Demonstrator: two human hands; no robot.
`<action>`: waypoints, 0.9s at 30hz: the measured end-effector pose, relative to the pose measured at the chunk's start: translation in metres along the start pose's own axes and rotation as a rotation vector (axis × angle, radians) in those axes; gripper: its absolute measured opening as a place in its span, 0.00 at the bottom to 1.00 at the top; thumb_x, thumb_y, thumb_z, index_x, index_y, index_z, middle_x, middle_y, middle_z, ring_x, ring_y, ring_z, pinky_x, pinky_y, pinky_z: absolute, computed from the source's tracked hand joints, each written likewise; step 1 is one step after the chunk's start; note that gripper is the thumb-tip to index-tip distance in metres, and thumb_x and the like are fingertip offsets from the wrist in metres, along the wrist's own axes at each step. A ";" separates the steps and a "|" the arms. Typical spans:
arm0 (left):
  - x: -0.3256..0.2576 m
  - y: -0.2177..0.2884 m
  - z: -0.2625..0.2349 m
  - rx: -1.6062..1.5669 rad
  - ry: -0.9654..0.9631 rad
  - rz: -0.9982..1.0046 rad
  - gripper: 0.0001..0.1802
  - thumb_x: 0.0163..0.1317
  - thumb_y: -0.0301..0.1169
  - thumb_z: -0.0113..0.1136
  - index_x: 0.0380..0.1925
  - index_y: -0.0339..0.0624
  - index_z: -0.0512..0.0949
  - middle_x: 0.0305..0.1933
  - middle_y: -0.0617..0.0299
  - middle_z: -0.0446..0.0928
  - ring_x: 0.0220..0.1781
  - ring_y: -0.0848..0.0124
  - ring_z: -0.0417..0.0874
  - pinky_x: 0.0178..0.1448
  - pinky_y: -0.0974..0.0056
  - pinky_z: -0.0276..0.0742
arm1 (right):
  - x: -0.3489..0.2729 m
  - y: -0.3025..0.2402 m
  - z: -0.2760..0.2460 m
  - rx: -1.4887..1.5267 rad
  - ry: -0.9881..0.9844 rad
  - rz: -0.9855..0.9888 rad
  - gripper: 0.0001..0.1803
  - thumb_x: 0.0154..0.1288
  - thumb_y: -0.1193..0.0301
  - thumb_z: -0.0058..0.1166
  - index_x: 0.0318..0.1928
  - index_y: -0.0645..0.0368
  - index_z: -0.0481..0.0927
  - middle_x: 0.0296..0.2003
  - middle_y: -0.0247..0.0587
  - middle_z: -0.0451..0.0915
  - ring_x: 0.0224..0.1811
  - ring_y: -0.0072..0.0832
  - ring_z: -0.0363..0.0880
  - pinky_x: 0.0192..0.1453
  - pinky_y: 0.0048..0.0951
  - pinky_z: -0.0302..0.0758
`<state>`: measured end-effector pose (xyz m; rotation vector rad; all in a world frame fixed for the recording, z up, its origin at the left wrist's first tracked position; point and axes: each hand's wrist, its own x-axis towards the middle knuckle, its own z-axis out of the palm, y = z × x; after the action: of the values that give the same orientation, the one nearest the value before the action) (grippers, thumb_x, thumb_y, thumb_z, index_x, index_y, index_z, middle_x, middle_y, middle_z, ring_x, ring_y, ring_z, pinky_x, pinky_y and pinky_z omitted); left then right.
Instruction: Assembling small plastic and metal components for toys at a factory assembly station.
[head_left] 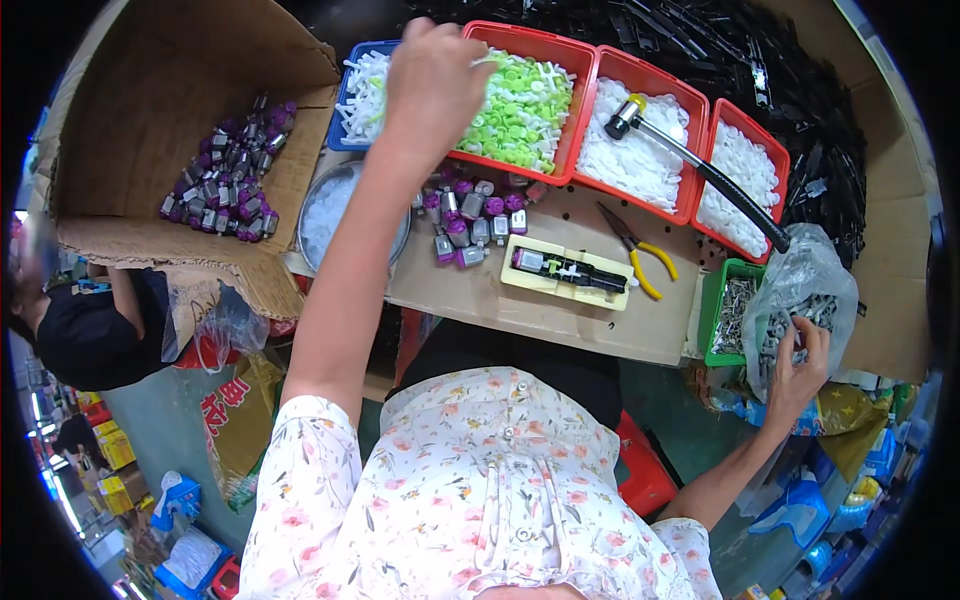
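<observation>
My left hand (432,88) reaches over the blue bin (340,128) of white plastic parts and the edge of the red bin (583,85) of lime-green and white parts. Its fingers bend down, slightly blurred, tips hidden. At the right, my right hand (798,372) has its fingers pinched in the mouth of a clear plastic bag (830,262) of small metal parts (776,325); what they grip is too small to make out. Between my arms, a cream fixture (540,292) holds a black assembly (590,277) with a small purple-ended motor (527,259).
Purple-ended motors (470,228) lie behind the fixture; more fill a cardboard box (190,75). Pliers (652,268) rest at its right. A hammer (700,165) lies across red bins of white parts. Green bin (713,318) holds metal pieces. Black parts (690,40) heap behind. A person (95,330) sits left.
</observation>
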<state>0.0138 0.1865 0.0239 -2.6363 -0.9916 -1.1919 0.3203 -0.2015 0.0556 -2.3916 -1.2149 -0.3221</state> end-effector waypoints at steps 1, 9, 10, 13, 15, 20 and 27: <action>0.008 0.009 0.008 0.034 -0.057 -0.023 0.11 0.51 0.36 0.73 0.28 0.40 0.88 0.34 0.53 0.83 0.43 0.54 0.81 0.49 0.54 0.79 | 0.000 -0.002 0.001 0.007 -0.022 0.003 0.07 0.66 0.78 0.56 0.43 0.68 0.81 0.35 0.43 0.76 0.34 0.30 0.74 0.42 0.30 0.72; 0.020 0.028 0.063 0.021 -0.254 -0.132 0.13 0.53 0.37 0.73 0.33 0.40 0.89 0.37 0.54 0.85 0.49 0.56 0.80 0.55 0.53 0.78 | -0.011 -0.014 0.000 0.055 -0.056 0.063 0.07 0.66 0.79 0.55 0.43 0.67 0.81 0.37 0.44 0.78 0.41 0.33 0.79 0.48 0.30 0.73; 0.018 0.028 0.063 -0.030 -0.228 -0.148 0.12 0.53 0.37 0.73 0.33 0.40 0.89 0.36 0.55 0.85 0.49 0.57 0.81 0.55 0.53 0.77 | -0.011 -0.014 0.001 0.051 -0.045 0.043 0.07 0.66 0.79 0.55 0.43 0.67 0.81 0.37 0.44 0.78 0.41 0.34 0.78 0.48 0.31 0.73; 0.015 0.024 0.062 -0.125 -0.146 -0.157 0.10 0.54 0.35 0.72 0.32 0.40 0.89 0.34 0.56 0.86 0.43 0.58 0.84 0.51 0.56 0.80 | -0.011 -0.022 0.003 0.060 -0.021 0.022 0.07 0.65 0.80 0.55 0.43 0.67 0.81 0.36 0.44 0.77 0.39 0.33 0.78 0.45 0.31 0.73; 0.014 0.022 0.056 -0.208 -0.169 -0.217 0.10 0.54 0.34 0.71 0.33 0.40 0.89 0.33 0.56 0.86 0.38 0.60 0.85 0.47 0.58 0.81 | -0.009 -0.028 0.006 0.075 -0.008 0.016 0.07 0.64 0.80 0.56 0.42 0.66 0.81 0.36 0.44 0.76 0.37 0.33 0.77 0.42 0.31 0.74; 0.005 0.019 0.017 -0.439 -0.041 -0.313 0.09 0.51 0.34 0.72 0.30 0.40 0.88 0.27 0.55 0.85 0.28 0.63 0.86 0.41 0.61 0.83 | -0.004 -0.045 0.016 0.178 -0.069 -0.012 0.07 0.66 0.80 0.55 0.44 0.68 0.80 0.37 0.42 0.76 0.39 0.30 0.77 0.45 0.27 0.73; -0.052 0.019 -0.094 -0.391 0.017 -0.335 0.05 0.54 0.26 0.70 0.29 0.35 0.85 0.29 0.55 0.85 0.30 0.66 0.85 0.38 0.64 0.78 | 0.003 -0.097 0.039 0.324 -0.111 -0.166 0.08 0.67 0.80 0.57 0.45 0.68 0.81 0.38 0.43 0.77 0.40 0.30 0.78 0.45 0.28 0.74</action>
<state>-0.0608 0.1144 0.0564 -2.8086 -1.3637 -1.6248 0.2439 -0.1308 0.0493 -2.0598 -1.4012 -0.0370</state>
